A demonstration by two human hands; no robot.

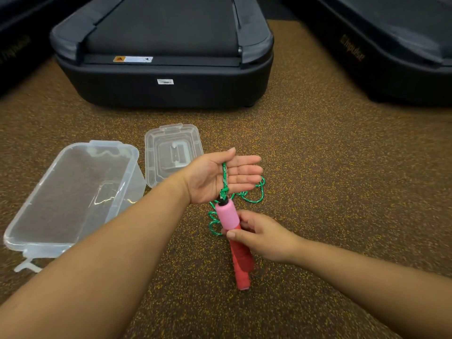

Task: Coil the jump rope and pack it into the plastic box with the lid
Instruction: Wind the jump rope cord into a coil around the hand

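Right hand (263, 237) is pinching the jump rope handle (233, 237), long axis running roughly 11 to 5 o'clock, pink end up toward the flat open left hand (220, 177). Green rope (224, 173) crosses that palm, looks draped rather than gripped, the rest lying loose on the floor. Clear box (29, 206) sits at 9 o'clock, lid (151, 152) just beside it.

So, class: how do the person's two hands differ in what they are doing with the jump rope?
The left hand lies open, palm up, the green rope draped across it; the right hand is closed around the red-and-pink handle. The left hand is raised farther from the camera; the right sits lower and nearer. Both are bare and touch the same jump rope.
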